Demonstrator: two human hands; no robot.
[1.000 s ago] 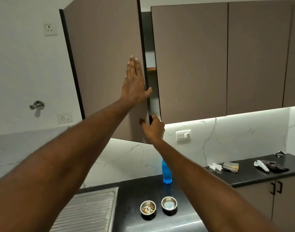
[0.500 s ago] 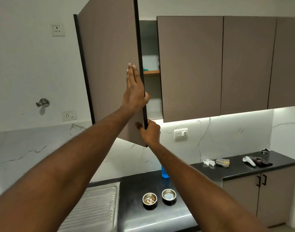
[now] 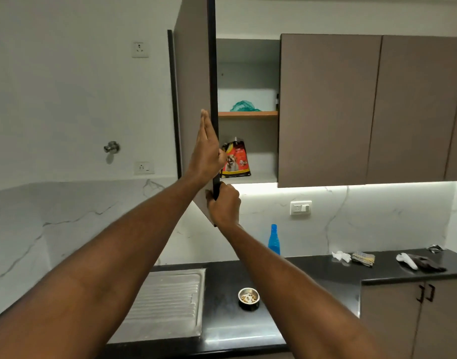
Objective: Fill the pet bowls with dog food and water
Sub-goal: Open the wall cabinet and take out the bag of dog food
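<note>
Your left hand (image 3: 206,154) lies flat, fingers straight and together, against the face of the taupe flat-panel cupboard door (image 3: 193,99), which stands edge-on; your right hand (image 3: 224,203) is curled closed around the door's lower edge just below it. Just right of your left hand, the red and yellow dog food bag (image 3: 236,159) stands on the cupboard's bottom shelf. Far below both hands, a small steel bowl holding kibble (image 3: 248,298) sits on the black desk (image 3: 312,270), the blue plastic bottle (image 3: 274,239) behind your right forearm

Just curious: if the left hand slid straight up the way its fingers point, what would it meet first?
Probably nothing: the left hand lies flat against the cupboard door, fingers upward, so it would slide along the panel. Depth is unclear.
</note>
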